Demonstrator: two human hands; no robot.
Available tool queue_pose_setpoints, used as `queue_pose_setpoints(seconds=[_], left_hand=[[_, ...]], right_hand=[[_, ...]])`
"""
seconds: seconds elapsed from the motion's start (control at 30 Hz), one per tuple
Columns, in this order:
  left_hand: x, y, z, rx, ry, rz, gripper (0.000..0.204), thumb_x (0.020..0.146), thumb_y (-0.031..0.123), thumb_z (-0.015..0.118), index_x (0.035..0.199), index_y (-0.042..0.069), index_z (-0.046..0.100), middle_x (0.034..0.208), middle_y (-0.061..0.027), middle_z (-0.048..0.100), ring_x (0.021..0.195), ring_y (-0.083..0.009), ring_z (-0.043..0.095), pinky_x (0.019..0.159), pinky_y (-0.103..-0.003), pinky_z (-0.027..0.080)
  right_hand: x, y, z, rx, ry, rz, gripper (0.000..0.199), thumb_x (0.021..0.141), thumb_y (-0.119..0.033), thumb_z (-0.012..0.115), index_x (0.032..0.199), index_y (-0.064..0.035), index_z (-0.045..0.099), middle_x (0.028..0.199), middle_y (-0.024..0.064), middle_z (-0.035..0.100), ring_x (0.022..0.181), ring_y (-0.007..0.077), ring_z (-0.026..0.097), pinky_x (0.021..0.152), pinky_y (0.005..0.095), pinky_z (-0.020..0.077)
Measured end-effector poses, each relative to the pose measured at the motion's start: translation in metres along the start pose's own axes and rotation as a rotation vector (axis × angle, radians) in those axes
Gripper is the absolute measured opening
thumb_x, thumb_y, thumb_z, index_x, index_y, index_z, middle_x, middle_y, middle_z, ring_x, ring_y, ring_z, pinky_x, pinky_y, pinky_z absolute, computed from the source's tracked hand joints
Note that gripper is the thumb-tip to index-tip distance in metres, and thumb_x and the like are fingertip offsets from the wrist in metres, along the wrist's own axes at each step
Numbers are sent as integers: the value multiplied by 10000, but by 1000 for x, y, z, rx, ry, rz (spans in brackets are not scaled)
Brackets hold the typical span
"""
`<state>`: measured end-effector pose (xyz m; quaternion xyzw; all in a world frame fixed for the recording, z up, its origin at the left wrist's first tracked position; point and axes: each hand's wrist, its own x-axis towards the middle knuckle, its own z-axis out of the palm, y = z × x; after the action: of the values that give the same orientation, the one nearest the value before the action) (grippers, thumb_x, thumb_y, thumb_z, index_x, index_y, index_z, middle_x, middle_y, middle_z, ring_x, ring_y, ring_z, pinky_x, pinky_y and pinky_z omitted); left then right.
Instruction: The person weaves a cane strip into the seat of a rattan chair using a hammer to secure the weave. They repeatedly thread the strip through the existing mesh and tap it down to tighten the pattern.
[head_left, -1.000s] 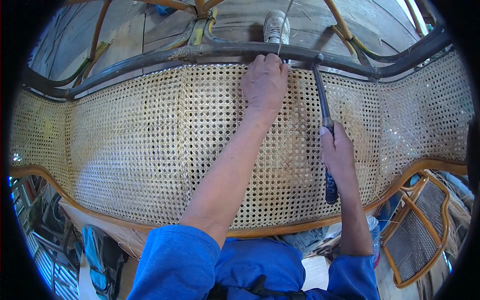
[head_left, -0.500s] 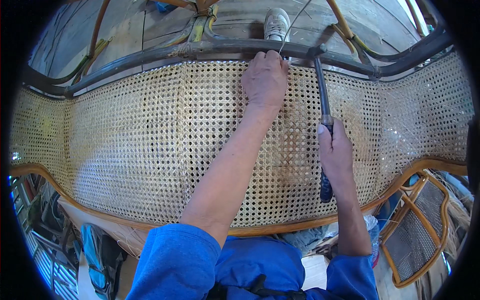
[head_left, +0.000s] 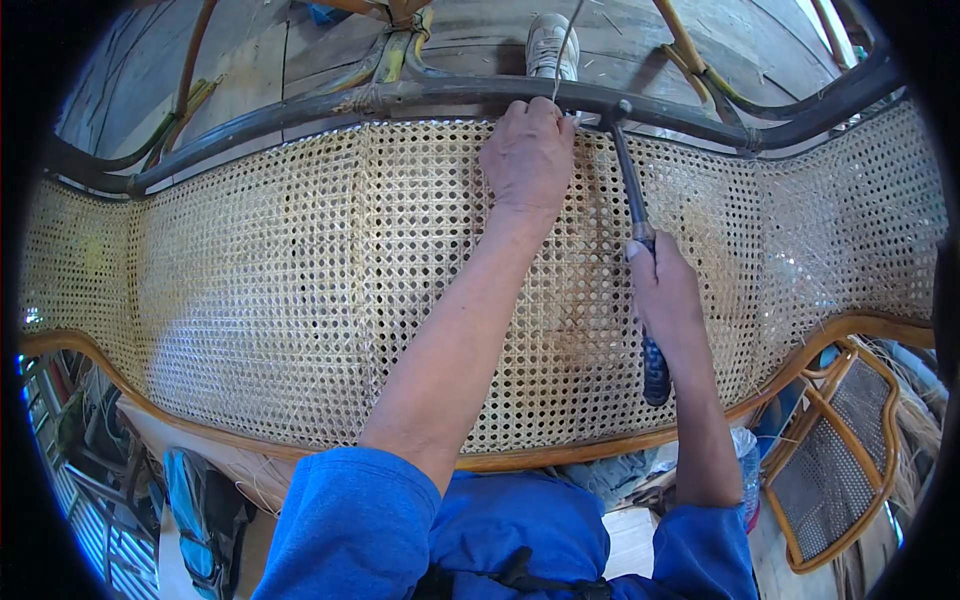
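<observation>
A wide panel of woven cane webbing spreads before me, edged by a dark rattan pole on the far side. My left hand rests at the far edge of the webbing, its fingers closed by the pole. A thin pale strip rises from beside its fingertips; what the fingers pinch is hidden. In my right hand is a hammer, gripped around its black handle. The hammer's head lies close to the pole, just right of my left fingers; whether it touches is unclear.
A brown rattan rail borders the near side. Several rattan legs rise beyond the pole. One shoe shows on the plank floor. A smaller cane-and-rattan piece stands at lower right, and a blue-and-black bag lies at lower left.
The hammer head has swung left and slightly down, closer to my left fingers. My right hand shifted a little left. The thin strip tilts more upright; my left hand is nearly still.
</observation>
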<state>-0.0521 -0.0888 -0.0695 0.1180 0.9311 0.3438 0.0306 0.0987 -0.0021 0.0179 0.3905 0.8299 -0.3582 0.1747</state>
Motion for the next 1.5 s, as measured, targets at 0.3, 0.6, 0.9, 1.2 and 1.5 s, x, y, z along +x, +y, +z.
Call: queue_pose_setpoints(seconds=[0.3, 0.6, 0.9, 1.2, 1.5], left_hand=[[1, 0, -1, 7, -17, -9, 240, 837, 370, 657, 900, 139, 639, 902, -48, 623, 857, -275, 630, 711, -443, 481], [1, 3, -4, -27, -29, -33, 248, 816, 365, 683, 886, 131, 638, 925, -72, 630, 873, -286, 628, 726, -439, 479], [-30, -7, -10, -157, 132, 302, 276, 799, 140, 675, 1055, 55, 618, 933, -108, 614, 923, -295, 586, 816, -416, 465], [-27, 22, -10, 162, -92, 433, 311, 820, 215, 632, 1105, 92, 622, 1102, -75, 570, 996, -267, 521, 846, -442, 415], [-23, 57, 31, 220, -125, 708, 467, 878, 358, 513, 1188, 14, 575, 1254, -103, 555, 1195, -319, 473, 934, -474, 381]], right_hand=[[1, -3, -1, -42, -12, -12, 273, 956, -259, 510, 1075, -14, 524, 777, 220, 630, 722, 386, 646, 644, 444, 486], [1, -1, -7, 59, 3, 17, 274, 958, -269, 511, 1058, -14, 536, 745, 196, 628, 667, 314, 648, 616, 408, 489], [0, 14, -18, 57, 32, 36, 293, 962, -296, 506, 1063, -23, 542, 728, 176, 620, 647, 275, 638, 595, 396, 480], [7, 30, -16, 97, 51, 19, 315, 962, -316, 508, 1023, -10, 546, 718, 162, 604, 579, 271, 601, 569, 399, 475], [-25, 28, -41, 516, 265, 101, 204, 964, -233, 515, 954, -30, 536, 658, 3, 502, 489, 73, 496, 441, 233, 414]])
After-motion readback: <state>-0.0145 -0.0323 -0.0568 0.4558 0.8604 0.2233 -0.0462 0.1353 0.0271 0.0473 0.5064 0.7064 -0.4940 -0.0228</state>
